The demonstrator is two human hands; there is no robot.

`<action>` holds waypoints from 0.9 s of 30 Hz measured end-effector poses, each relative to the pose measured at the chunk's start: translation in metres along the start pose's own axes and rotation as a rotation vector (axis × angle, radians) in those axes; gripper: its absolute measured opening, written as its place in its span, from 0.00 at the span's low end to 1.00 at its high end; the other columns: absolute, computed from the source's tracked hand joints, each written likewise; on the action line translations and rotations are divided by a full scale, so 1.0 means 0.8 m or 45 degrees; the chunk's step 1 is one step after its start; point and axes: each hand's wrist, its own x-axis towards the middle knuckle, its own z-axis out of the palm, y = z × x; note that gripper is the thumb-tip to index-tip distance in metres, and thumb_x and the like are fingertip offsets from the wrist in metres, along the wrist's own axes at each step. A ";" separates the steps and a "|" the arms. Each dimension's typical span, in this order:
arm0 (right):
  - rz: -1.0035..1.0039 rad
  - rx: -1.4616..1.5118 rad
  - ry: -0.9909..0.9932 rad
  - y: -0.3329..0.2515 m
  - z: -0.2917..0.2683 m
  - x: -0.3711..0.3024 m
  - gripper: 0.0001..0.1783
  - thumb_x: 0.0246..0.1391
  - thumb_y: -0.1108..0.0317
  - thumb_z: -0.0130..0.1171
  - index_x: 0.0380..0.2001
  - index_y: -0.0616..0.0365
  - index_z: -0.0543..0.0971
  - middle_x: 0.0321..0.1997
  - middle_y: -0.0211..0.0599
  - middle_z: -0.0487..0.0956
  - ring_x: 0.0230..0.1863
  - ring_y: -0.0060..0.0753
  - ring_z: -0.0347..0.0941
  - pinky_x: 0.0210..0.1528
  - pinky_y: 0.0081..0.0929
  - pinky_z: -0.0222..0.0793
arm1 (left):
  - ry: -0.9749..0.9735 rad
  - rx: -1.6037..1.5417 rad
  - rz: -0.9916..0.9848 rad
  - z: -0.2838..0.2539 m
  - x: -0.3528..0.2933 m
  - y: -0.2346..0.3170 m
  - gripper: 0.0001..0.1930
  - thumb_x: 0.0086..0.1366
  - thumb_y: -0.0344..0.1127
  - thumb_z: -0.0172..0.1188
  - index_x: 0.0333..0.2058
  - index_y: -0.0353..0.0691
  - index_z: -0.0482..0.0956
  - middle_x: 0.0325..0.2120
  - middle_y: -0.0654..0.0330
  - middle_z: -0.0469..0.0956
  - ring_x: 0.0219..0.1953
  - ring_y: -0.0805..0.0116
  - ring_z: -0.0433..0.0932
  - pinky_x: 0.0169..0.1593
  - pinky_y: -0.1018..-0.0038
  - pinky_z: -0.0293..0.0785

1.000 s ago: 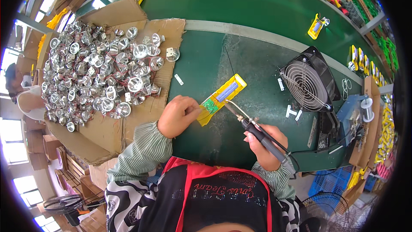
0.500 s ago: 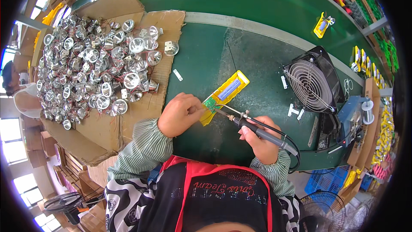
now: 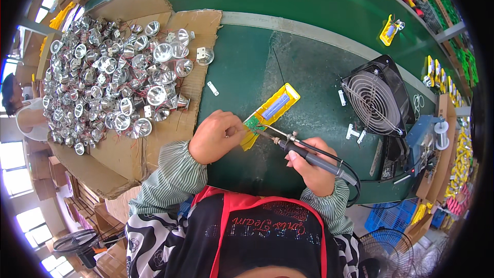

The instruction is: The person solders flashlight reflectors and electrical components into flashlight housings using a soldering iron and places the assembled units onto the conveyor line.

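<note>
My right hand [image 3: 315, 167] is wrapped round the dark handle of a soldering iron [image 3: 314, 160], with a thin bent metal tube [image 3: 275, 130] fixed alongside it. The iron's tip reaches a small green circuit board [image 3: 251, 123]. That board lies at the near end of a yellow plastic housing [image 3: 278, 105], which holds a bluish-purple cylindrical cell [image 3: 276, 107]. At the board's left edge, the fingers of my left hand [image 3: 217, 136] are pinched together; what is between them is hidden. A thin dark wire [image 3: 278, 64] extends beyond the housing.
To the left, a cardboard box [image 3: 208, 23] bears a heap of silvery lamp reflectors [image 3: 121, 77]. A black fan [image 3: 373, 98] and a solder spool [image 3: 441, 134] stand at right. White clips [image 3: 212, 88] lie on the bench. Behind, a green belt [image 3: 309, 5] carries another yellow housing [image 3: 389, 31].
The yellow housing on the belt has shifted slightly right. Both hands, the soldering iron and the board stay almost in place.
</note>
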 end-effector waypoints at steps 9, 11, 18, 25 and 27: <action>-0.078 0.011 -0.012 -0.008 -0.013 -0.006 0.11 0.50 0.78 0.57 0.38 0.69 0.70 0.28 0.47 0.78 0.26 0.27 0.76 0.30 0.23 0.75 | 0.013 -0.014 -0.016 0.001 -0.001 0.001 0.03 0.51 0.31 0.59 0.24 0.38 0.76 0.17 0.60 0.70 0.25 0.62 0.67 0.32 0.68 0.65; -0.069 0.003 -0.005 -0.011 -0.016 -0.008 0.11 0.50 0.79 0.56 0.37 0.69 0.70 0.28 0.47 0.78 0.26 0.27 0.76 0.30 0.23 0.76 | 0.002 -0.011 -0.023 0.001 -0.001 0.001 0.03 0.51 0.30 0.59 0.24 0.38 0.77 0.17 0.60 0.70 0.25 0.62 0.67 0.31 0.68 0.65; -0.031 0.000 -0.001 -0.008 -0.013 -0.011 0.11 0.50 0.80 0.56 0.37 0.70 0.69 0.28 0.46 0.78 0.26 0.27 0.76 0.30 0.23 0.76 | 0.016 0.017 -0.021 0.001 -0.002 0.001 0.04 0.52 0.32 0.60 0.25 0.38 0.78 0.17 0.60 0.71 0.25 0.62 0.68 0.32 0.68 0.65; -0.043 0.007 0.000 -0.007 -0.016 -0.013 0.11 0.50 0.80 0.56 0.37 0.70 0.70 0.28 0.46 0.78 0.26 0.27 0.76 0.30 0.23 0.75 | 0.010 -0.099 0.025 -0.006 -0.006 0.005 0.06 0.53 0.33 0.62 0.28 0.38 0.80 0.17 0.61 0.72 0.25 0.63 0.68 0.32 0.68 0.65; -0.047 0.028 0.004 -0.006 -0.015 -0.013 0.11 0.50 0.80 0.56 0.37 0.69 0.70 0.28 0.46 0.78 0.26 0.27 0.76 0.30 0.22 0.75 | 0.031 -0.077 0.049 -0.005 -0.006 0.007 0.05 0.53 0.33 0.62 0.28 0.38 0.79 0.18 0.61 0.72 0.25 0.63 0.68 0.32 0.68 0.66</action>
